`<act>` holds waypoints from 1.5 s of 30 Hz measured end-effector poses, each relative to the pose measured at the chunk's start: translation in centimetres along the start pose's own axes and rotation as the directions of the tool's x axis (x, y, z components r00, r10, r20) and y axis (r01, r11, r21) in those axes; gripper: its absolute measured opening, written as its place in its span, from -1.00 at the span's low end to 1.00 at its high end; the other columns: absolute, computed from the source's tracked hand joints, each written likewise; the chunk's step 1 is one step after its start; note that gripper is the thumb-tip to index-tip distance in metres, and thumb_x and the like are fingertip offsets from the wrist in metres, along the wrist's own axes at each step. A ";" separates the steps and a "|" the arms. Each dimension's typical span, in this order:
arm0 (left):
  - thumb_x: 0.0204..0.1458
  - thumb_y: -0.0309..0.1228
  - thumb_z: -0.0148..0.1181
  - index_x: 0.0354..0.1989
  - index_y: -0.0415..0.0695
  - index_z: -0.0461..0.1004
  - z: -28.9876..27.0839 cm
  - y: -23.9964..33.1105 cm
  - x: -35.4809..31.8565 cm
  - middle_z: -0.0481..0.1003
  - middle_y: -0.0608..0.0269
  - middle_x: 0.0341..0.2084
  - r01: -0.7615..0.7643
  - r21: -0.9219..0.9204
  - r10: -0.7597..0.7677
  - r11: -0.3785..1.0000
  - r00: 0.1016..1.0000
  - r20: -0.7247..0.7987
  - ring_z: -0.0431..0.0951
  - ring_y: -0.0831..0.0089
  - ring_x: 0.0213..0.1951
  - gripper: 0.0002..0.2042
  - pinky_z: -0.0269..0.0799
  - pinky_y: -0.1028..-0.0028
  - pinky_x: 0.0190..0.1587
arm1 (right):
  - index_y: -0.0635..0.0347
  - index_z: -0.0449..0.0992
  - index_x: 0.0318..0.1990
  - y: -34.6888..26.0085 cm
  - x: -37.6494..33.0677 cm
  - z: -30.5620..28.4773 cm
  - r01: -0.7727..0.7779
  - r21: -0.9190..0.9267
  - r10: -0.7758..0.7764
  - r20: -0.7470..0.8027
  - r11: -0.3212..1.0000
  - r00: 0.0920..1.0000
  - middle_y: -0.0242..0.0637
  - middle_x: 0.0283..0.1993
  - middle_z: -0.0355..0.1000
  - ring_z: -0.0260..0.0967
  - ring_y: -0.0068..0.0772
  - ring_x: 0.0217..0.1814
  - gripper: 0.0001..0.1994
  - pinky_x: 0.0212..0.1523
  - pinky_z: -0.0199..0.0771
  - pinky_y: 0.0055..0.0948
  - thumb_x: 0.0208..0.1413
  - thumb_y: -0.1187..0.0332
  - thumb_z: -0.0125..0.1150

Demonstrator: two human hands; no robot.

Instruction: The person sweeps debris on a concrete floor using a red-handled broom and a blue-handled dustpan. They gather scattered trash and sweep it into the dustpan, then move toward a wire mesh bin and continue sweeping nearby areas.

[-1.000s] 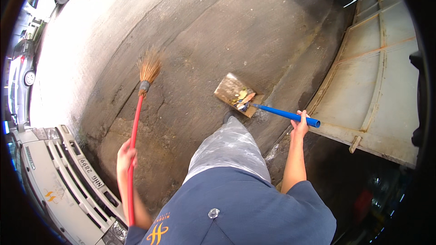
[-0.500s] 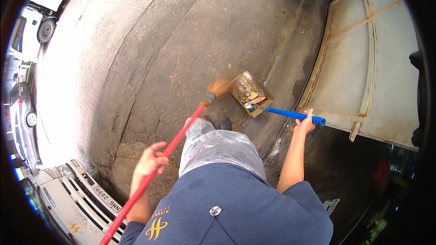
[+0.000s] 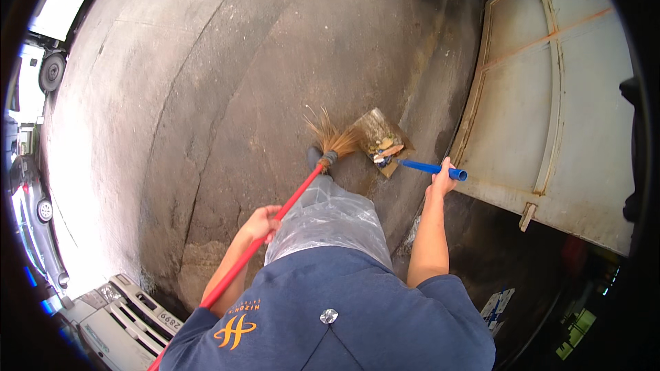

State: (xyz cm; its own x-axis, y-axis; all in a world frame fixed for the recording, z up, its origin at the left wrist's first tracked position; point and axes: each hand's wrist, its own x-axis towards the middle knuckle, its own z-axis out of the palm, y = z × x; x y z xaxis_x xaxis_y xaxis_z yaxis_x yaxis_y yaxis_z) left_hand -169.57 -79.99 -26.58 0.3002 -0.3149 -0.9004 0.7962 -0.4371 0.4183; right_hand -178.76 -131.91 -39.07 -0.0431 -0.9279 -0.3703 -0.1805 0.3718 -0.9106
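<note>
The work in hand looks like sweeping litter into a pan. The left hand (image 3: 261, 225) is curled loosely round the red handle of a long broom with stiff tan bristles (image 3: 300, 192). The right hand (image 3: 443, 176) is closed round the blue tubular handle (image 3: 421, 165), near its open upper end, of a worn grey-brown box-shaped dustpan (image 3: 374, 124).

The dustpan sits on the stained grey-brown concrete ground (image 3: 275, 75), ahead and slightly right of the body. A small heap of pale, orange and blue litter (image 3: 389, 148) lies in it, toward the handle end. The bristles fan out at the pan's left edge; whether they touch it I cannot tell. As I judge it, the next move calls for a steady pan and a short stroke rightward across that edge.

A dark shoe (image 3: 314, 158) stands just beside the bristles, partly hidden, so it tightens the near-left side. To the right, a ribbed pale-grey metal panel with rusty edges (image 3: 584, 103) limits how far the blue handle can swing. Ahead and to the left, the ground is open, giving the broom its widest room.
</note>
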 end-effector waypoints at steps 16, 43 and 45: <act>-0.02 -0.66 0.17 0.40 -0.24 0.13 -5.5 10.5 8.1 0.43 0.31 -0.61 -0.023 0.108 0.016 0.994 0.998 0.069 0.36 0.56 -0.75 -0.29 0.25 0.45 -0.76 | 0.12 0.55 -0.28 0.2 4.2 3.0 -0.020 -0.021 0.018 -0.104 1.000 0.994 -0.40 -0.32 0.46 0.36 -0.50 -0.34 -0.69 -0.49 0.27 -0.40 0.04 0.12 0.49; 0.04 -0.53 0.15 -0.10 -0.19 0.40 -24.3 40.9 11.8 0.32 0.42 -0.68 -0.583 -0.423 0.300 0.693 0.767 -0.567 0.29 0.66 -0.75 -0.77 0.20 0.57 -0.74 | 0.25 0.53 -0.18 -16.6 16.9 26.4 -0.056 0.013 0.057 -0.170 0.998 0.984 -0.24 -0.21 0.52 0.42 -0.37 -0.31 -0.52 -0.49 0.32 -0.34 0.05 -0.01 0.46; 0.02 -0.52 0.17 -0.28 -0.11 0.42 -23.4 43.0 16.4 0.31 0.46 -0.70 -0.512 -0.502 0.240 0.697 0.826 -0.510 0.28 0.67 -0.75 -0.89 0.19 0.57 -0.75 | 0.25 0.53 -0.06 -17.8 18.3 31.0 -0.069 0.003 0.069 -0.096 0.998 0.993 -0.23 -0.08 0.52 0.45 -0.29 -0.12 -0.51 -0.26 0.41 -0.21 0.10 0.00 0.41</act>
State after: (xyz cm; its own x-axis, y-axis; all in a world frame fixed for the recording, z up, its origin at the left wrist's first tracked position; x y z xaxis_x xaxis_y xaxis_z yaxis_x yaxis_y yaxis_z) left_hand -118.07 -84.22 -26.19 0.7064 0.0643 -0.7048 0.6654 0.2792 0.6923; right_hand -145.90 -154.65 -35.33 -0.1496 -0.8983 -0.4131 -0.1743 0.4352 -0.8833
